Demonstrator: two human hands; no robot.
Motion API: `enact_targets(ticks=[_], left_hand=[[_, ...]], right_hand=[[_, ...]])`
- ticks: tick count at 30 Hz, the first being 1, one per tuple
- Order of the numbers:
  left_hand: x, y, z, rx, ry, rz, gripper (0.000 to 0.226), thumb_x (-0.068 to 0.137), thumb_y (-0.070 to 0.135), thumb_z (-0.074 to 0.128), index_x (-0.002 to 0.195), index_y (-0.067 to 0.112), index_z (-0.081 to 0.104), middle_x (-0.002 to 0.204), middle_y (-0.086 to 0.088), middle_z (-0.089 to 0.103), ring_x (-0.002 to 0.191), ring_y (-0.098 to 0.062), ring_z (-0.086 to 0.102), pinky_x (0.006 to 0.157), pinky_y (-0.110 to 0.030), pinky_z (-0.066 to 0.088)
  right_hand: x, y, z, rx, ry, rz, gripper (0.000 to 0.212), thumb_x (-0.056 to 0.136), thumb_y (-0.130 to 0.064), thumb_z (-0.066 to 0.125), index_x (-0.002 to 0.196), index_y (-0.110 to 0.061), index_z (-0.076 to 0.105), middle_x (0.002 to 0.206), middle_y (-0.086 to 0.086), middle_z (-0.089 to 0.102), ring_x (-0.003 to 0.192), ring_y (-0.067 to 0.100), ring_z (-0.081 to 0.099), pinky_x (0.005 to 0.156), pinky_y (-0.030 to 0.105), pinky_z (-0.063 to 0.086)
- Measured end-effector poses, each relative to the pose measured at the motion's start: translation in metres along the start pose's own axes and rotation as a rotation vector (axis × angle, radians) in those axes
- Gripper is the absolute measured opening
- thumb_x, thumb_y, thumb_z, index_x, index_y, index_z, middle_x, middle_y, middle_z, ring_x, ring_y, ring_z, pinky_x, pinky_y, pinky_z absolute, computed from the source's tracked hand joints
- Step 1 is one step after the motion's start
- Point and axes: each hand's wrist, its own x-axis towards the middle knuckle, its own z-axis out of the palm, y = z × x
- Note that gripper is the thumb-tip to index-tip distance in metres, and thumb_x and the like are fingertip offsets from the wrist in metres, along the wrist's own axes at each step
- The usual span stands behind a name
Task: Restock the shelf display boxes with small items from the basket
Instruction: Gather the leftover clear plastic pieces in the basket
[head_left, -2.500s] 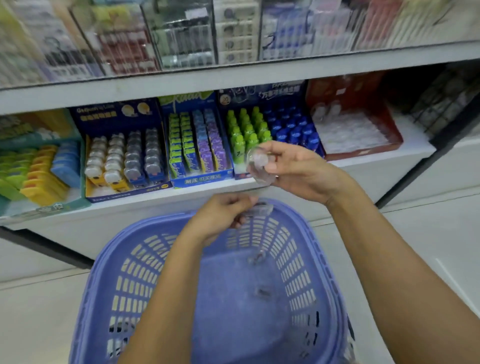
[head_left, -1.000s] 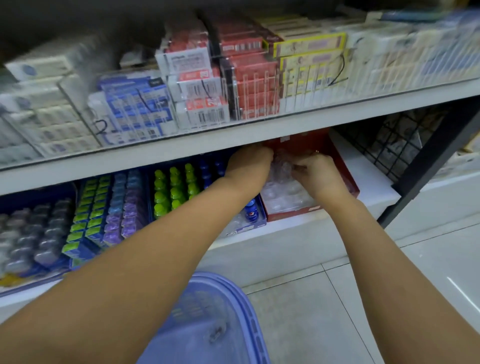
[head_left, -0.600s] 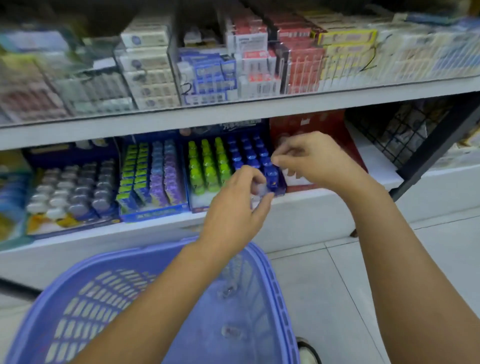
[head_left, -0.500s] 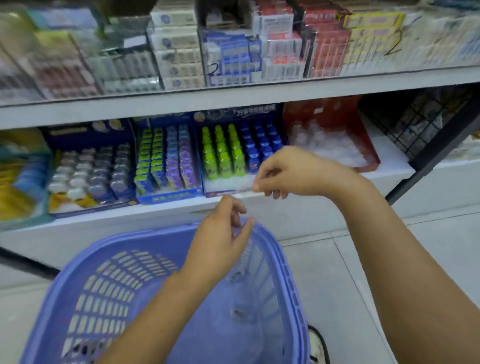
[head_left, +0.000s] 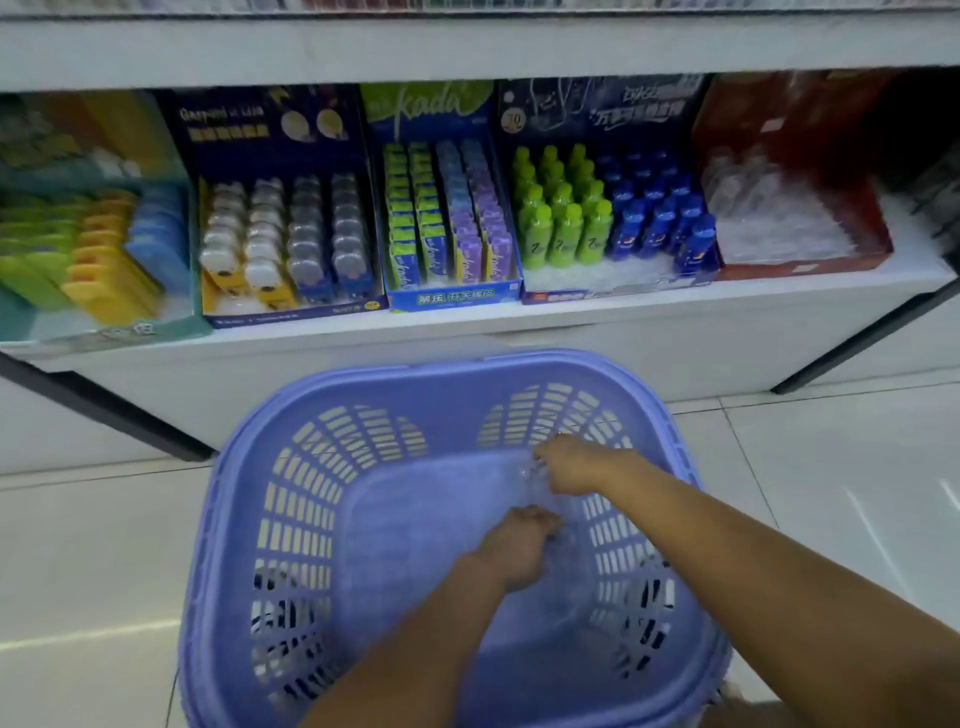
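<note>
Both hands, left hand (head_left: 519, 545) and right hand (head_left: 571, 465), curl around blurry clear packets (head_left: 540, 488) deep in the basket (head_left: 291, 519); whether they grip is unclear, and slippery packets could drop.

The basket (head_left: 249, 499) sits on the floor (head_left: 93, 545) at 6 o'clock, just before the shelf (head_left: 467, 332). Both hands are inside it: the left hand (head_left: 514, 551) near the middle, the right hand (head_left: 576, 462) beyond it toward 1 o'clock, with small clear items (head_left: 540, 483) between them. On the shelf, at 12 o'clock from the basket, 5 display boxes (head_left: 452, 299) stand side by side, running from 10 o'clock to 2 o'clock. A second shelf board (head_left: 467, 47) lies above them.
</note>
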Motion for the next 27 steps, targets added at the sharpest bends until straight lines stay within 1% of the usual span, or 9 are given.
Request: enact_targets(ticks=[3,6,7,11,15,17,21,26,27], left_hand=[[0.009,-0.013,0.013,0.094,0.014,-0.008,0.052,0.081,0.011,0.056,0.133,0.013,0.048,0.136,-0.01,0.048,0.124,-0.027,0.043,0.106,-0.03,0.029],[0.016,-0.025,0.02,0.141,0.043,-0.054,0.04,0.084,0.018,0.054,0.124,0.009,0.051,0.127,-0.013,0.05,0.12,-0.028,0.042,0.099,-0.032,0.028],[0.016,-0.028,0.022,0.138,0.052,-0.065,0.038,0.084,0.02,0.054,0.12,0.008,0.052,0.125,-0.015,0.05,0.118,-0.028,0.042,0.097,-0.032,0.027],[0.015,-0.037,0.024,0.061,0.071,-0.074,0.036,0.082,0.023,0.056,0.113,0.005,0.054,0.119,-0.016,0.053,0.111,-0.029,0.047,0.096,-0.034,0.03],[0.011,-0.041,0.012,-0.154,0.045,-0.118,0.027,0.081,0.022,0.064,0.096,0.0,0.063,0.102,-0.02,0.065,0.097,-0.033,0.059,0.082,-0.038,0.045],[0.007,-0.045,0.002,-0.164,-0.009,-0.181,0.026,0.077,0.017,0.068,0.098,0.001,0.064,0.102,-0.017,0.066,0.097,-0.032,0.061,0.079,-0.035,0.047],[-0.001,-0.052,-0.021,-0.24,-0.016,-0.261,0.031,0.074,0.017,0.072,0.102,0.008,0.066,0.101,-0.009,0.067,0.092,-0.02,0.06,0.077,-0.029,0.047],[-0.02,-0.043,-0.055,-0.744,0.04,-0.353,0.009,0.084,0.007,0.064,0.093,0.009,0.062,0.064,-0.005,0.053,0.053,-0.012,0.044,0.053,-0.022,0.039],[-0.026,-0.04,-0.062,-0.848,0.019,-0.362,0.005,0.087,0.005,0.06,0.09,0.009,0.061,0.059,-0.002,0.05,0.049,-0.01,0.043,0.05,-0.02,0.039]], right_hand=[[0.017,0.005,0.023,-0.019,0.001,0.021,0.04,0.091,-0.008,0.051,0.13,-0.01,0.049,0.13,0.018,0.048,0.116,0.033,0.052,0.097,0.035,0.042],[0.03,-0.001,0.038,-0.143,0.127,-0.023,0.02,0.096,-0.021,0.043,0.11,-0.009,0.05,0.112,0.021,0.052,0.089,0.029,0.055,0.09,0.039,0.043],[0.033,-0.004,0.042,-0.126,0.181,-0.017,0.019,0.097,-0.025,0.04,0.106,-0.01,0.049,0.11,0.02,0.052,0.089,0.029,0.055,0.087,0.039,0.043],[0.044,-0.01,0.052,-0.03,0.23,0.01,0.029,0.095,-0.011,0.039,0.123,-0.012,0.043,0.136,0.017,0.035,0.11,0.035,0.054,0.081,0.038,0.045],[0.051,-0.006,0.051,-0.05,0.226,-0.009,0.042,0.102,-0.021,0.027,0.142,-0.009,0.029,0.15,0.014,0.03,0.123,0.035,0.047,0.094,0.038,0.04],[0.051,-0.003,0.052,-0.137,0.193,-0.032,0.042,0.102,-0.016,0.028,0.143,-0.007,0.028,0.152,0.018,0.023,0.125,0.036,0.044,0.095,0.04,0.04],[0.049,-0.006,0.041,0.038,0.181,0.061,0.031,0.092,-0.013,0.046,0.121,-0.005,0.054,0.123,0.019,0.056,0.111,0.035,0.056,0.089,0.039,0.046],[0.026,-0.008,0.005,0.436,0.289,0.084,0.008,0.079,-0.015,0.069,0.086,-0.012,0.067,0.093,0.012,0.067,0.092,0.023,0.063,0.079,0.028,0.048],[0.019,-0.008,-0.005,0.569,0.311,0.075,0.01,0.08,-0.014,0.069,0.089,-0.01,0.068,0.09,0.011,0.067,0.086,0.024,0.063,0.074,0.027,0.047]])
